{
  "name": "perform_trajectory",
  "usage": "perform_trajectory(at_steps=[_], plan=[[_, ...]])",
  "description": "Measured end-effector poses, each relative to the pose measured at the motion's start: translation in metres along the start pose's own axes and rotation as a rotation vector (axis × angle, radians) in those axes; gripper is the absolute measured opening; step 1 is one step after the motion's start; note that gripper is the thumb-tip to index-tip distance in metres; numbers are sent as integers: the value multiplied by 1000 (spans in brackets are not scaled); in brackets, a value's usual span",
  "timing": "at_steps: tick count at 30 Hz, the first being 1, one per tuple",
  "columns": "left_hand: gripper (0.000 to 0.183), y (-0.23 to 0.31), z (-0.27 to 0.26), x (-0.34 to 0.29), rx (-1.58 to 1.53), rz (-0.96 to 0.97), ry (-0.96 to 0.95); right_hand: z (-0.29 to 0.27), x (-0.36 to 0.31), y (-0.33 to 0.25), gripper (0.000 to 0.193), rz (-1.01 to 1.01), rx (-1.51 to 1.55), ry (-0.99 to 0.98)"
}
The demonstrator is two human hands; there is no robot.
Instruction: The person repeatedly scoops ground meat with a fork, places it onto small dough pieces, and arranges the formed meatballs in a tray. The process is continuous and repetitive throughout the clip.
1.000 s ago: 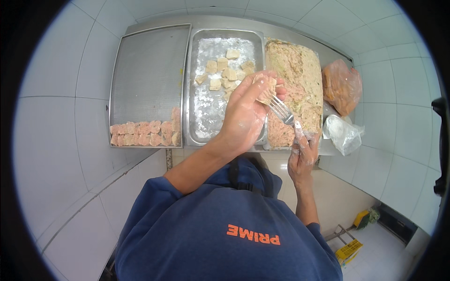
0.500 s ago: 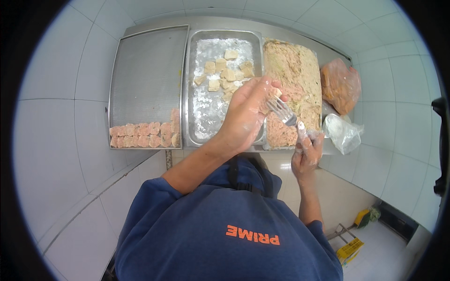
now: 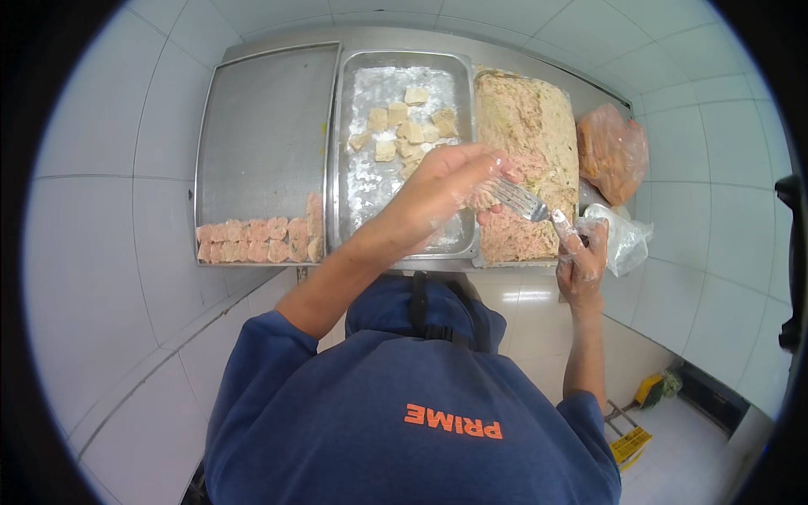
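My left hand [image 3: 442, 189] is closed, fingers curled round a pale tofu piece [image 3: 482, 196] that shows only in part. My right hand [image 3: 582, 263], white-smeared on the fingers, grips a metal fork [image 3: 523, 202]; its tines touch the piece at my left fingertips. Both hands are above the near part of a tray heaped with pinkish minced filling [image 3: 528, 126]. To the left, a steel tray [image 3: 362, 210] dusted with white powder holds several beige square tofu pieces [image 3: 410, 132].
At the far left a flat metal tray [image 3: 261, 135] bears rows of filling-topped pieces [image 3: 257, 241] along its near edge. Right of the filling lie an orange-filled plastic bag [image 3: 613, 156] and a white bag [image 3: 619, 240]. Tiled walls [image 3: 715, 227] flank the counter.
My right hand has moved right with the fork, whose tines still reach my left fingers. My left hand has turned slightly and lowered a little.
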State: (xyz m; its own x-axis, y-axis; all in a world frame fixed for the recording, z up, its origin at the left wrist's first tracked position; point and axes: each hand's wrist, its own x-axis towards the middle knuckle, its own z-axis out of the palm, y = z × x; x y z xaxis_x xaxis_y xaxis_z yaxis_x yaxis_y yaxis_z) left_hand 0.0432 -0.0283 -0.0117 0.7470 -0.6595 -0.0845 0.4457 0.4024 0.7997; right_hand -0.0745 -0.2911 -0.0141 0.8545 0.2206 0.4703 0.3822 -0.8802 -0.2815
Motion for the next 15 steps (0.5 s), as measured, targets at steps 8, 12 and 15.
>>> perform_trajectory(at_steps=[8,12,15], plan=[[51,11,-7,0,280,-108,-67,-2,11,-1,52,-70,44,-85],[56,15,-16,-5,409,-256,-42,-2,16,2,52,-64,2,-93],[52,9,-37,-13,329,-204,-32,-2,12,2,51,-43,45,-130]])
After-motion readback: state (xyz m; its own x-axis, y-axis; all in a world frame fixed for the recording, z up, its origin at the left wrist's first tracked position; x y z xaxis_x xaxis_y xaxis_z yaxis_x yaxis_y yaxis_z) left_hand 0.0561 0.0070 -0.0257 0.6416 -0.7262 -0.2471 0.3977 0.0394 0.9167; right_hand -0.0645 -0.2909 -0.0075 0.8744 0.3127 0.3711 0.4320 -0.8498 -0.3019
